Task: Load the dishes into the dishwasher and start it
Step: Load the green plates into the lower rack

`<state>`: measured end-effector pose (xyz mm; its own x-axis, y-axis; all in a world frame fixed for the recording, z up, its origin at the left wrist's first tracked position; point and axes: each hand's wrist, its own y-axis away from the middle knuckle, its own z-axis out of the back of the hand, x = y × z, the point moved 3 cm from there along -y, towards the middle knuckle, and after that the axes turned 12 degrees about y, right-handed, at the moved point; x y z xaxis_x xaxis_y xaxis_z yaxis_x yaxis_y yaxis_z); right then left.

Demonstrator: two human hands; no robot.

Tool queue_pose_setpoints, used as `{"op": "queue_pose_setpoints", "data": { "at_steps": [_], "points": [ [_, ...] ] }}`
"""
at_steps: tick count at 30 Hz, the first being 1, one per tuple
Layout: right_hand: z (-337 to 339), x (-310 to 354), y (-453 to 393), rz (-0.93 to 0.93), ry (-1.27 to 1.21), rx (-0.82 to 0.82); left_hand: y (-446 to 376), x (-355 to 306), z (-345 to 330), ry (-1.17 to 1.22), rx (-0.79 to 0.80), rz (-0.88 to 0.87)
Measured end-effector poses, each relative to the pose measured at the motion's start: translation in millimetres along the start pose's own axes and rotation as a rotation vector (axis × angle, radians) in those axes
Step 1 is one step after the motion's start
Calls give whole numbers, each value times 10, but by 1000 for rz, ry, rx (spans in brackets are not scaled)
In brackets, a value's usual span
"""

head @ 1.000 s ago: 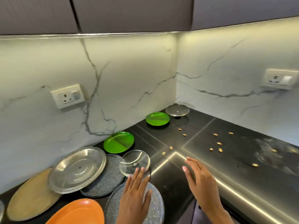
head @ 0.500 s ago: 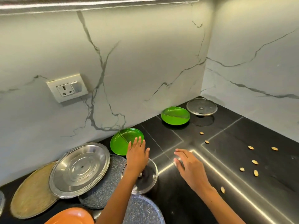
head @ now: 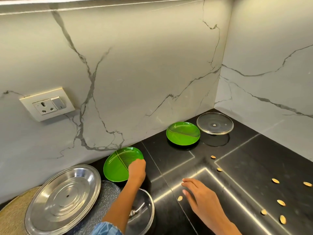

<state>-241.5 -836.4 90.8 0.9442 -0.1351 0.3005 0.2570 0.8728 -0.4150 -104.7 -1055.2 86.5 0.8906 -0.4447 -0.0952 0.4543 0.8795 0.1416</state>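
Reaching past the glass lid (head: 140, 212), left hand (head: 137, 170) now grips the near green plate (head: 118, 165).

The left hand (head: 137, 170) grips the near green plate's (head: 118, 164) right rim; the right hand (head: 201, 195) hovers flat over the black surface (head: 245, 167) right of that plate.

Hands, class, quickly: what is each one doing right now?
Left hand: fingers curled on the near green plate, gripping its rim.
Right hand: open, holding nothing, above the black counter.
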Motion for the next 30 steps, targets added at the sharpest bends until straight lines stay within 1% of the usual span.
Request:
{"op": "queue_pose_setpoints", "data": {
  "at_steps": [5, 7, 9, 12, 15, 17, 19, 22, 25, 30],
  "points": [
    [58, -71, 29, -17, 15, -4, 163, 23, 96, 1, -74, -57],
    [103, -52, 35, -32, 20, -14, 276, 29, 155, 99, -141, -152],
    [176, 10, 33, -40, 30, -44, 428, 10, 241, 203, -217, -316],
    [291, 149, 54, 4, 71, -125, 746, -118, 337, 226, -292, -596],
    [410, 295, 198, 67, 188, -143, 1157, -300, 405, 316, -389, -855],
    [466, 358, 389, 39, 256, -155, 1436, -395, 442, 339, -449, -1016],
    [542, 395, 673, -5, 269, -216, 1706, -474, 448, 380, -447, -1165],
    [763, 493, 1144, -55, 275, -325, 2032, -594, 436, 404, -441, -1333],
    [1037, 628, 1710, -133, 328, -353, 2412, -775, 389, 412, -396, -1476],
    [1403, 823, 2841, -332, 457, -372, 3184, -1136, 109, 461, -245, -1695]
  ]
}}
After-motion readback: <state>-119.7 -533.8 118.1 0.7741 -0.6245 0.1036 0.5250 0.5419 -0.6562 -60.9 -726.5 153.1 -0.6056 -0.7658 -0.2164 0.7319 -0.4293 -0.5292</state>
